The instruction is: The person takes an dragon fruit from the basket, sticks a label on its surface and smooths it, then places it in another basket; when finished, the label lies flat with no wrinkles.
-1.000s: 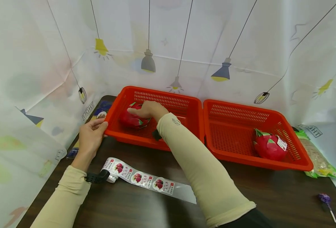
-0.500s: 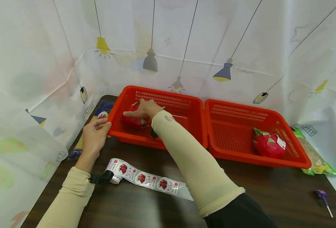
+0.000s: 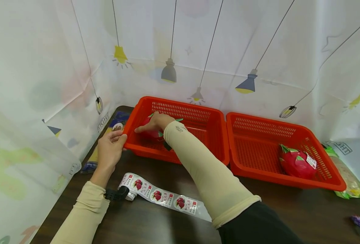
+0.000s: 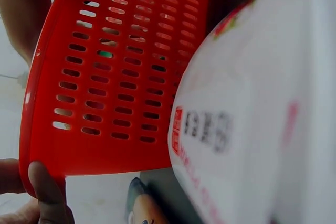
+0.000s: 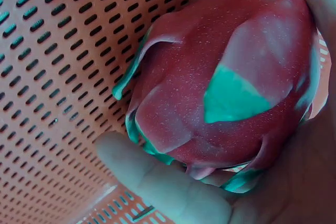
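Observation:
My left hand (image 3: 111, 149) pinches the left corner of a red plastic basket (image 3: 150, 153) between thumb and fingers. The left wrist view shows the fingers at the rim of that basket's slotted wall (image 4: 47, 156). Inside it, my right hand (image 3: 156, 122) is over a dragon fruit (image 5: 184, 87). Up close in the right wrist view, thumb and fingers curve round the fruit, which partly hides them. A second dragon fruit (image 3: 296, 166) with a white sticker (image 3: 311, 161) lies in the adjoining red basket (image 3: 238, 166).
A partly unrolled strip of dragon fruit stickers (image 3: 164, 198) lies on the dark table (image 3: 137, 223), close to my left wrist. Packaged bags stand at the left (image 3: 118, 118) and right (image 3: 351, 179) edges. A purple lollipop (image 3: 357, 221) lies at front right. Printed curtains hang behind.
My right hand spread and lifted slightly on the dragon fruit, then settled lower round it. The left hand keeps its hold on the basket rim. The head view shifted a little.

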`<action>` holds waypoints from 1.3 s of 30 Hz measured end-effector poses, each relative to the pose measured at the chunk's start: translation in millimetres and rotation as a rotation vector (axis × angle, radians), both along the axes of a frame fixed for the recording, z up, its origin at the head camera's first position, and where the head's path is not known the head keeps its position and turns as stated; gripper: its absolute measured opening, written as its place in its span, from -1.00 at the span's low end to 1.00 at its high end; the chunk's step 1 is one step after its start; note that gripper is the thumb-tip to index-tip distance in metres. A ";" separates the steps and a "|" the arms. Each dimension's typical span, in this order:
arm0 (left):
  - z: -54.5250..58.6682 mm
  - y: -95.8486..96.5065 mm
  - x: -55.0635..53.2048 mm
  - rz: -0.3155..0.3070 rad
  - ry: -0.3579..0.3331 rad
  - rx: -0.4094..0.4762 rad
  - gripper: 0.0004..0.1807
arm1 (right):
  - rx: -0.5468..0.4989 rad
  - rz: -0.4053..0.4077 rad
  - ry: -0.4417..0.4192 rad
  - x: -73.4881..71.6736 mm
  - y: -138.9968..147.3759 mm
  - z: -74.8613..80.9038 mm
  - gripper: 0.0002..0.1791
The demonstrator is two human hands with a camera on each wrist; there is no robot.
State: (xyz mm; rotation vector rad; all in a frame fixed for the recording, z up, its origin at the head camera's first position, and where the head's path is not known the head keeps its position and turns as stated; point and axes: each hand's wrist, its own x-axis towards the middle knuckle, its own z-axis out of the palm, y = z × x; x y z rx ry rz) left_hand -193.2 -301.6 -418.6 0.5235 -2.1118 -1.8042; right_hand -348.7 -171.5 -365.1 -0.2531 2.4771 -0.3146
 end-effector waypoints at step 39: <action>-6.6 -33.3 -18.0 -0.008 -0.039 -0.014 -0.61 | -0.451 0.259 0.238 25.5 109.7 47.3 -0.08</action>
